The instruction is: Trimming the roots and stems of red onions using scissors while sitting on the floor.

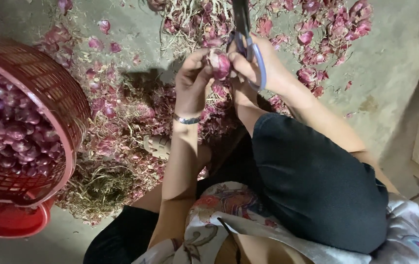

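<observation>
Left hand (193, 80) is curled shut round a small red onion (219, 63), which is pinched between thumb & fingertips and held up in front of the knees, approx. mid-frame near the top. Right hand (258, 66) is closed through the blue loops of a pair of scissors (244, 34), whose dark blades are pointed up & away, out of the top edge; the fingers of this hand are also pressed against the onion's right side. A thin metal bracelet (187, 119) is worn on the left wrist. Below the hands, a heap of purple skins (121, 122) w/ dry roots is spread over the concrete floor (395, 73), and more skins are scattered at top right. At left, a red basket (48, 88) filled w/ peeled onions (9, 132) is set tilted on a red bowl (11, 220). A pale sandal (158, 145) is seen among the skins, just left of the left forearm. Black trousers (312, 181) & a floral cloth (219, 215) are seen at bottom.
</observation>
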